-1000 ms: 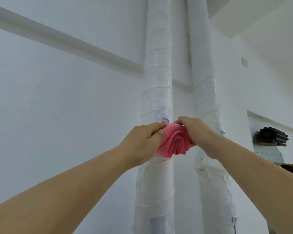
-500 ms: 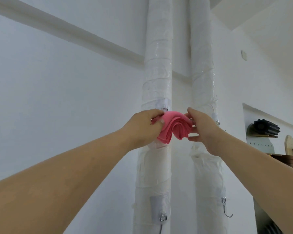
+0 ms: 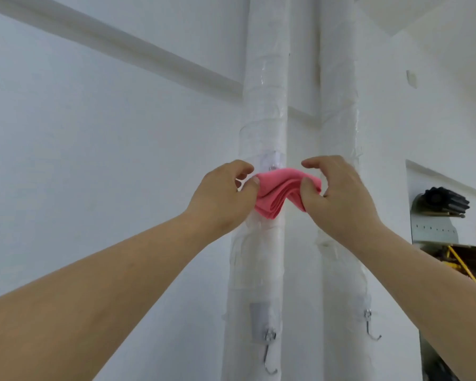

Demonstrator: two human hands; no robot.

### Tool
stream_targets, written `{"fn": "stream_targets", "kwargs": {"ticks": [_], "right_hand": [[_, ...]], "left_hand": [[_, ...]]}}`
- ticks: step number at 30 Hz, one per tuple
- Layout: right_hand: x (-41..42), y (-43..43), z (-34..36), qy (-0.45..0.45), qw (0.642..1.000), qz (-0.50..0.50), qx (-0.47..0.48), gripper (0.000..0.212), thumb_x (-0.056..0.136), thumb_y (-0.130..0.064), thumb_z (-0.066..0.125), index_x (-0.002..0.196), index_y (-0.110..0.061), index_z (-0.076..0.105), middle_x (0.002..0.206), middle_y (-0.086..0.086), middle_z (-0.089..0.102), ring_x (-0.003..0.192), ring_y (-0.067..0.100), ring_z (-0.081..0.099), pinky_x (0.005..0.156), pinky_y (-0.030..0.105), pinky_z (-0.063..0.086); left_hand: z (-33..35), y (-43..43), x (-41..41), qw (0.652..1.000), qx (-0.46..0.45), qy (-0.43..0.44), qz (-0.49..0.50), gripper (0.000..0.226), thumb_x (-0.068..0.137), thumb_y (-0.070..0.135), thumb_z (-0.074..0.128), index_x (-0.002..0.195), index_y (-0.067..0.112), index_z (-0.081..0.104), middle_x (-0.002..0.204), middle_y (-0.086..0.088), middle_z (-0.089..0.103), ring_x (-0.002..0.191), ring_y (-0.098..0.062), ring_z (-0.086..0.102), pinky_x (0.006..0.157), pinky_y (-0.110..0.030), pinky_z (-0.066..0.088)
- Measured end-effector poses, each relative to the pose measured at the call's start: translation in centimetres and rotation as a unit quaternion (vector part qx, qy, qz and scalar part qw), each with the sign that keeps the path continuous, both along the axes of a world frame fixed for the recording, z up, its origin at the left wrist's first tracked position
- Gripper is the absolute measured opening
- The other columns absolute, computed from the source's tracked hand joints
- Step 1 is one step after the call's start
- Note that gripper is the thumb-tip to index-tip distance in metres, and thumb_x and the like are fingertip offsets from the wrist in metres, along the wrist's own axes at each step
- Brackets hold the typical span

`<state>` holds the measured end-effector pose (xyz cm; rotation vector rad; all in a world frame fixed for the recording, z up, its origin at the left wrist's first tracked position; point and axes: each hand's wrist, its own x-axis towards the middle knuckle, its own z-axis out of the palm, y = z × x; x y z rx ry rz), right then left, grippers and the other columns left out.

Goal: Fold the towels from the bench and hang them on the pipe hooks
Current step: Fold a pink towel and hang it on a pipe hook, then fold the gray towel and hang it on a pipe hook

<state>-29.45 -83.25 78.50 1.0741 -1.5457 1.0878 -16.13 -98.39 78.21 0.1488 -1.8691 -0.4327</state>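
A folded pink towel [image 3: 279,192] is draped against the left white wrapped pipe [image 3: 264,105], just under an upper hook mount [image 3: 272,163]. My left hand [image 3: 223,196] pinches the towel's left end with thumb and fingers. My right hand [image 3: 338,196] pinches its right end, thumb in front, index finger raised above the cloth. The hook under the towel is hidden. Lower down, a metal hook [image 3: 270,356] hangs from the left pipe and another hook [image 3: 371,328] from the right pipe [image 3: 338,105]; both carry nothing.
White walls surround the two pipes, with a ledge [image 3: 121,48] running along the left wall. At the right, a recessed shelf [image 3: 448,215] holds a black object, a pegboard panel and yellow and brown items.
The camera view has tipped down, so the two lower hooks show fully. The towel has spread wider between my hands, and my right thumb now pinches its right end.
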Motion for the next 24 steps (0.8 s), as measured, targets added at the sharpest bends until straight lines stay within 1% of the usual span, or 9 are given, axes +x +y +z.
{"fn": "stream_targets", "kwargs": {"ticks": [2,5,8,11,12,14,16,19,24], "right_hand": [[1.0,0.3,-3.3,0.031,0.999,-0.007,-0.038,0.025,0.094,-0.023,0.058,0.117,-0.025,0.065,0.116,-0.008,0.061,0.112,0.016,0.055,0.087,0.031,0.045],[2.1,0.0,-8.8,0.009,0.999,0.03,-0.041,0.024,0.091,-0.023,0.06,0.115,-0.027,0.065,0.11,-0.011,0.061,0.108,0.011,0.057,0.081,0.031,0.046],[2.8,-0.2,-12.4,-0.064,0.994,0.092,-0.015,0.022,0.091,-0.021,0.062,0.112,-0.026,0.065,0.106,-0.011,0.061,0.1,0.008,0.061,0.084,0.029,0.05],[3.7,0.2,-14.9,-0.144,0.979,0.14,0.019,0.011,0.093,-0.022,0.062,0.101,-0.027,0.066,0.082,-0.005,0.066,0.074,0.012,0.062,0.067,0.029,0.05],[3.8,0.2,-16.1,-0.184,0.969,0.155,0.051,0.007,0.095,-0.024,0.061,0.096,-0.027,0.067,0.076,0.0,0.066,0.066,0.015,0.06,0.062,0.03,0.049],[3.6,0.0,-19.1,-0.25,0.946,0.148,0.142,0.01,0.095,-0.031,0.062,0.088,-0.028,0.068,0.072,-0.004,0.069,0.057,0.009,0.061,0.057,0.026,0.047],[2.9,-0.2,-22.5,-0.295,0.922,0.121,0.22,0.015,0.093,-0.037,0.063,0.084,-0.028,0.071,0.078,-0.008,0.072,0.067,0.008,0.069,0.061,0.027,0.051],[1.7,0.3,-27.2,-0.36,0.88,0.115,0.288,0.019,0.093,-0.042,0.063,0.082,-0.03,0.072,0.083,-0.011,0.074,0.08,0.012,0.074,0.073,0.034,0.058],[2.9,3.1,-35.9,-0.463,0.814,0.14,0.322,0.016,0.094,-0.039,0.064,0.084,-0.03,0.074,0.085,-0.008,0.075,0.08,0.015,0.074,0.08,0.038,0.06]], "left_hand": [[-2.8,-0.3,0.9,0.999,0.035,0.02,-0.009,0.029,0.097,0.029,0.059,0.125,0.027,0.065,0.117,0.013,0.067,0.101,-0.004,0.063,0.088,-0.022,0.052],[-7.9,-0.4,1.6,0.998,0.045,-0.023,-0.037,0.025,0.094,0.024,0.062,0.118,0.031,0.067,0.109,0.017,0.066,0.093,0.002,0.064,0.075,-0.014,0.05],[-11.6,-0.2,1.6,0.995,0.044,-0.077,-0.049,0.026,0.093,0.024,0.064,0.118,0.033,0.066,0.105,0.017,0.066,0.082,0.005,0.063,0.074,-0.016,0.054],[-14.2,0.1,1.4,0.99,0.067,-0.107,-0.065,0.022,0.093,0.023,0.063,0.113,0.032,0.068,0.099,0.014,0.069,0.08,0.003,0.064,0.073,-0.016,0.055],[-15.3,0.2,1.3,0.988,0.079,-0.113,-0.068,0.022,0.093,0.023,0.063,0.112,0.031,0.069,0.098,0.014,0.07,0.084,0.001,0.065,0.073,-0.016,0.056],[-18.2,0.4,1.1,0.984,0.101,-0.132,-0.064,0.023,0.092,0.021,0.063,0.112,0.03,0.069,0.097,0.014,0.071,0.087,-0.001,0.066,0.074,-0.016,0.056],[-21.9,0.6,1.0,0.977,0.133,-0.158,-0.062,0.023,0.093,0.021,0.063,0.113,0.032,0.069,0.098,0.014,0.07,0.087,-0.001,0.067,0.074,-0.016,0.056],[-27.7,1.3,1.4,0.96,0.186,-0.197,-0.064,0.023,0.094,0.023,0.064,0.115,0.033,0.068,0.099,0.016,0.069,0.083,0.0,0.066,0.073,-0.017,0.056],[-37.9,4.0,3.4,0.923,0.255,-0.277,-0.078,0.026,0.095,0.024,0.065,0.118,0.035,0.068,0.103,0.018,0.069,0.084,-0.002,0.067,0.076,-0.017,0.056]]}}
